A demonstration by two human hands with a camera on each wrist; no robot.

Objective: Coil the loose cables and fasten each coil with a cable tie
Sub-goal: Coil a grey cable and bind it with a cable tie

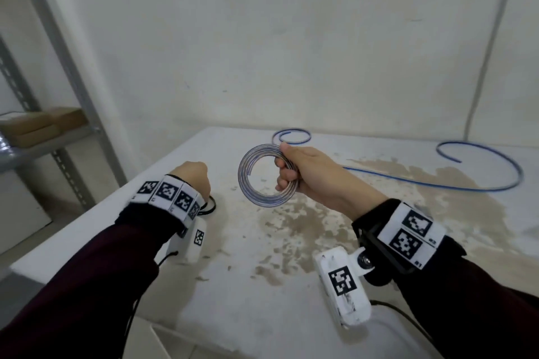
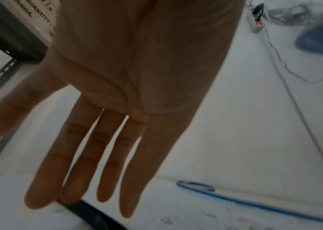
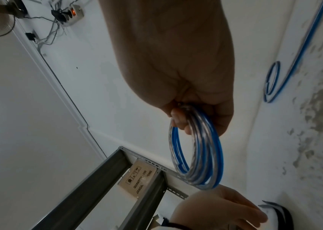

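Head view: right hand (image 1: 303, 172) grips springy blue/clear cable coil (image 1: 264, 176) above table (image 1: 291, 285), left hand (image 2: 117, 109) flat w/ fingers straight by black ties (image 1: 208, 207); pinch coil where turns bunch.

Your head view is evenly and softly lit, with only faint shadows under your arms on the table (image 1: 262, 315), and the wide lens bends the shelf (image 1: 73, 73) at the left edge. Both wrist views are dimmer and bluish, leaving your left hand (image 2: 129, 87) and right hand (image 3: 176, 65) dark and backlit against white surfaces. The left wrist view is smeared, fingers (image 2: 44, 175) soft, while the coil (image 3: 198, 155) stays fairly sharp
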